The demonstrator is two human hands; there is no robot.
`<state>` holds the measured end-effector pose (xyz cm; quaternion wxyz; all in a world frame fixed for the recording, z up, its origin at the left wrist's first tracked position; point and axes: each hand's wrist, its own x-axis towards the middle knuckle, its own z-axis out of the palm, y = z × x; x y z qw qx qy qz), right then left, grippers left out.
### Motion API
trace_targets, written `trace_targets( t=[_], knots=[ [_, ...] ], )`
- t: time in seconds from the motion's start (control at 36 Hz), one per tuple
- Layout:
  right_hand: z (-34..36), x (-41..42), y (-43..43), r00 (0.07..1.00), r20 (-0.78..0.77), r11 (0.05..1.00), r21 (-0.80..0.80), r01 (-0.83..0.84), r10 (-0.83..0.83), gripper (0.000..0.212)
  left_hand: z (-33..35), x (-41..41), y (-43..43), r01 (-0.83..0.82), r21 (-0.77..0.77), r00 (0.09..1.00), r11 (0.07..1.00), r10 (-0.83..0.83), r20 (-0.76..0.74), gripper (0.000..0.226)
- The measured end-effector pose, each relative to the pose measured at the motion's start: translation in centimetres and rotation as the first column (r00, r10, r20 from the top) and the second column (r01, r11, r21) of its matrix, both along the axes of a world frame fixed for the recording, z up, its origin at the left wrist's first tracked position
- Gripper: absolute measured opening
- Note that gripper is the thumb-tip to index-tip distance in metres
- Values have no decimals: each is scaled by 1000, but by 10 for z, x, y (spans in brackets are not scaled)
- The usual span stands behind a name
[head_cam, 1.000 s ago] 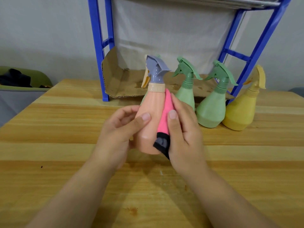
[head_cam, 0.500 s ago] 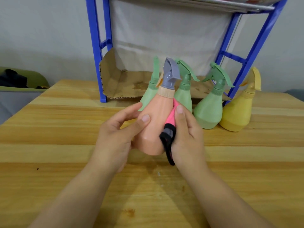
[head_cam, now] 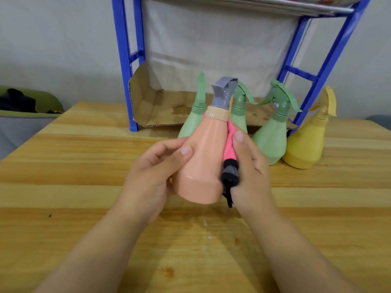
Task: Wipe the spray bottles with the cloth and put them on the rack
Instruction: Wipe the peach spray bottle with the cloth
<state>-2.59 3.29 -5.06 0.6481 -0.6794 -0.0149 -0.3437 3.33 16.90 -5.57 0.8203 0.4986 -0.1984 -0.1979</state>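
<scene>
From the head view, the left hand [head_cam: 155,166] is closed around the lower body of the peach spray bottle [head_cam: 203,159], thumb laid across its front, holding it clear of the table. The right hand [head_cam: 248,168] grips the pink cloth [head_cam: 229,142] and presses it flat against the bottle's right side, the cloth's black edge hanging down past the palm.

Compared with a second ago, the bottle has tipped — its grey trigger head [head_cam: 224,92] now leans away from the person and to the right, where it stood nearly upright before — and the right fingers have slid higher, towards the neck band. I read that as a wiping stroke working up the side, with the left hand turning the bottle to offer fresh surface; the wipe looks mid-way, and this bottle is not yet ready for the rack.

Just beyond the hands stand three green bottles [head_cam: 270,140] and, beyond the right hand, a yellow one [head_cam: 306,142], all on the table rather than shelved. Behind them rises the blue rack [head_cam: 124,60], its lowest level lined with stained cardboard [head_cam: 160,106].

The wooden table [head_cam: 74,176] under the forearms shows a few small marks — nothing in the way. A pale wall stands behind; far beyond the left hand sits a green bin [head_cam: 27,104] holding something dark.
</scene>
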Motion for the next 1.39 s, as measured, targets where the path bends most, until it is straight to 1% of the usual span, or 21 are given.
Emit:
trace_targets(
  t=[0.06, 0.11, 0.14, 0.25, 0.31, 0.39, 0.42, 0.53, 0.58, 0.67, 0.69, 0.78, 0.83, 0.92, 0.97, 1.06, 1.11, 1.17, 1.22, 1.28, 1.39],
  knots=[
    [-3, 2, 2, 998, -16, 998, -28, 56, -57, 29, -2, -1, -3, 7, 23, 1000, 1000, -8, 10, 27],
    [-6, 4, 4, 994, -12, 992, -66, 110, -111, 38, -2, -2, -3, 29, 57, 998, 998, -32, 55, 51],
    [-8, 5, 6, 992, -3, 988, -91, 128, -129, 43, -2, -2, -3, 35, 65, 996, 997, -40, 75, 58],
    [-10, 6, 9, 989, 36, 981, -126, 144, -141, 47, -4, 1, 0, 2, 73, 995, 997, -9, 98, 64],
    [-9, 4, 8, 990, 71, 981, -145, 127, -118, 41, -3, 3, 1, -15, 60, 998, 998, 11, 64, 58],
    [-9, 2, 5, 987, 118, 969, -211, 132, -109, 40, 0, 2, 1, 15, 11, 1000, 1000, -15, -27, 31],
    [-8, 2, 4, 987, 125, 967, -220, 130, -105, 41, 1, 2, 1, 25, 6, 998, 1000, -25, -50, 29],
    [-6, 1, 2, 994, 100, 986, -155, 64, -48, 40, 1, 2, 2, 60, 2, 994, 998, -59, -91, 46],
    [-5, 0, 1, 996, 71, 993, -96, 63, -56, 35, 1, 2, 3, 119, -3, 991, 993, -119, -58, 50],
    [-6, 2, 0, 994, 12, 993, -41, 108, -108, 37, -3, 1, 1, 173, 61, 985, 983, -174, 9, 74],
    [-7, 2, 0, 993, -12, 992, -35, 121, -121, 40, -4, 0, 0, 159, 80, 987, 984, -162, 23, 76],
    [-8, 4, 2, 988, -18, 987, -52, 155, -156, 42, -2, -1, -3, 59, 83, 998, 995, -59, 1, 74],
    [-9, 6, 3, 984, 10, 977, -119, 178, -178, 42, -1, 0, -3, -5, 66, 1000, 998, 7, -28, 66],
    [-12, 3, 5, 973, 57, 929, -291, 230, -223, 48, 1, 0, -2, 17, 53, 999, 998, -15, -32, 48],
    [-13, 1, 5, 969, 94, 906, -345, 246, -227, 53, 2, 1, 1, 64, 46, 998, 997, -63, -29, 41],
    [-10, 0, 1, 979, 115, 935, -295, 197, -170, 51, 2, 3, 6, 156, -14, 987, 988, -156, -24, 50],
    [-5, -2, 0, 993, 95, 984, -156, 91, -77, 43, 3, 2, 8, 213, -67, 977, 975, -214, -9, 57],
    [-1, -3, -2, 997, 73, 999, -6, 31, -31, 29, 5, -1, 8, 223, -83, 975, 971, -224, -5, 51],
    [0, -3, -1, 998, 50, 998, 48, 39, -42, 26, 4, -2, 5, 208, -66, 977, 976, -210, -27, 42],
    [-1, -1, -1, 996, 21, 996, -3, 87, -87, 25, 2, -1, 3, 172, -37, 983, 984, -174, -62, 43],
    [-6, 2, 3, 984, 19, 969, -169, 179, -178, 43, 1, -2, 0, 78, -21, 993, 997, -80, -87, 45]
  ],
)
